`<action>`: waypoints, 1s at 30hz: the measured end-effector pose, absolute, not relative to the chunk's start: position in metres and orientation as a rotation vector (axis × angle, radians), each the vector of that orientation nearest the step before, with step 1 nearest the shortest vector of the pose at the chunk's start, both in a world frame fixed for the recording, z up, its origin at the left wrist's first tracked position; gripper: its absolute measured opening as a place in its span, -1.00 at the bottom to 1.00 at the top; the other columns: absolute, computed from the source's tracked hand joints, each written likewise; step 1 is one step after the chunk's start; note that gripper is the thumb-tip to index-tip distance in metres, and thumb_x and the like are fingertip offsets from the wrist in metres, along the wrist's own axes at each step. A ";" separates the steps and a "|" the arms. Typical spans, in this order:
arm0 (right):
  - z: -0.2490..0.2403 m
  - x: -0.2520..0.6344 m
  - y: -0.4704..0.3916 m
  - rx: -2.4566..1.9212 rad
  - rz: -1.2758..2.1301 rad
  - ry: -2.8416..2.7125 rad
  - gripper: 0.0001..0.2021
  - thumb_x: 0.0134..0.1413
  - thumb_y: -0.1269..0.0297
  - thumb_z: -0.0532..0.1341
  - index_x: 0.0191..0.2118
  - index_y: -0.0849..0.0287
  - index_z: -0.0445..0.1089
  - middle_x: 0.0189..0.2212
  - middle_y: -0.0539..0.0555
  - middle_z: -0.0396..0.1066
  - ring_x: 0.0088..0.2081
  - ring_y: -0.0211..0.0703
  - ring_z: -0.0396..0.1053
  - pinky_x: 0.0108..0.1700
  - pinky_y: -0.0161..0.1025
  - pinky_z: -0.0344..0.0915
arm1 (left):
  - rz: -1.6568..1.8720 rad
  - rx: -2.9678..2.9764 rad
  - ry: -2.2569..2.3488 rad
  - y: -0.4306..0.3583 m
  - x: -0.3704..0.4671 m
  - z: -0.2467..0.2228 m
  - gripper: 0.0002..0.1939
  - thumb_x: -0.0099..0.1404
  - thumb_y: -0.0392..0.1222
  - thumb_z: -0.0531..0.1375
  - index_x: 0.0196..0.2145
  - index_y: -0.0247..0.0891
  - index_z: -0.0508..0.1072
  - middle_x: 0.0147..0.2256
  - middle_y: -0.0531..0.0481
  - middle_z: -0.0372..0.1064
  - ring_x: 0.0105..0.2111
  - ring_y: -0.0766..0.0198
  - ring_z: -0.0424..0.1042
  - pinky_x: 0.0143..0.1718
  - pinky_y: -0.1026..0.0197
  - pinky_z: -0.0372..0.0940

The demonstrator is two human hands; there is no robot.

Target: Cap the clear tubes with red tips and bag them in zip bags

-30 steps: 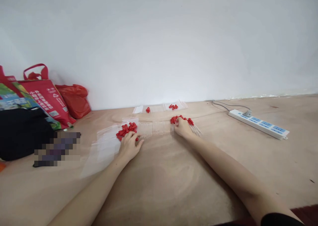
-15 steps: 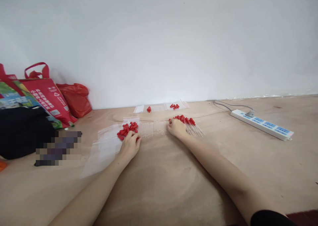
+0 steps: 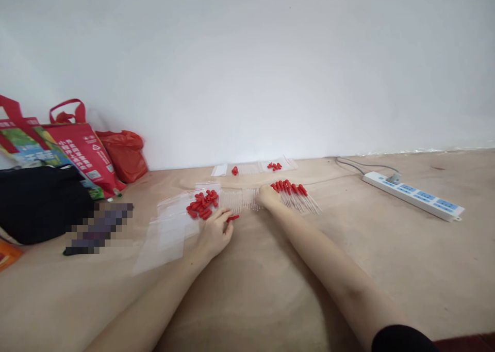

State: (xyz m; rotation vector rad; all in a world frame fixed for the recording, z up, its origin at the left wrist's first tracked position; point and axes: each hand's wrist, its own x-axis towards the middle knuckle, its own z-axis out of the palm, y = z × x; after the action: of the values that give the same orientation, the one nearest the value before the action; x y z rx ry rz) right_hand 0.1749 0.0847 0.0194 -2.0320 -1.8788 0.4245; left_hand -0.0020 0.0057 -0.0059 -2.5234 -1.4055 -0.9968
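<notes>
Head cam, sm. slim pc (image 3: 233, 218) in L hand (image 3: 216, 233), all red

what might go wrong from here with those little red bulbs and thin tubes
The red bulb at the left hand's fingertips could slip and roll off. The right hand, at the end of the row of clear tubes, might knock them out of line. The red-topped tubes fanned close beside that hand could get brushed askew.
</notes>
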 end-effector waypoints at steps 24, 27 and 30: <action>-0.015 0.232 -0.027 -1.092 0.065 -2.239 -0.80 0.13 0.35 -0.01 -0.22 0.18 0.34 -0.40 0.06 0.32 -0.36 -0.25 0.22 -0.23 -0.24 -0.01 | -1.148 -2.908 -1.508 -0.020 0.032 -0.005 -0.88 0.26 -0.19 -0.01 -0.32 -0.24 0.28 -0.43 0.07 0.35 -0.44 0.33 0.35 -0.40 0.29 0.21; -0.016 0.231 -0.026 -1.078 0.065 -2.271 -0.80 0.13 0.34 0.00 -0.22 0.17 0.35 -0.39 0.07 0.32 -0.36 -0.24 0.21 -0.24 -0.23 -0.02 | -1.165 -2.906 -1.526 -0.020 0.033 -0.007 -0.87 0.26 -0.19 -0.01 -0.32 -0.24 0.28 -0.45 0.08 0.35 -0.46 0.33 0.35 -0.41 0.29 0.22; -0.017 0.231 -0.026 -1.053 0.089 -2.290 -0.79 0.13 0.35 0.00 -0.20 0.17 0.35 -0.38 0.07 0.33 -0.35 -0.24 0.21 -0.24 -0.23 -0.03 | -1.200 -2.908 -1.521 -0.019 0.033 -0.007 -0.86 0.25 -0.19 0.00 -0.30 -0.25 0.30 -0.43 0.06 0.38 -0.44 0.32 0.36 -0.40 0.29 0.23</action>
State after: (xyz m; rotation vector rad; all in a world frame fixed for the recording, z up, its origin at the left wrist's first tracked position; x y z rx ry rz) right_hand 0.2313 -0.0259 -0.0172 -1.0533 -2.2899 0.0885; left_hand 0.0335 -0.0192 -0.0070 -2.9085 -1.5215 -1.1996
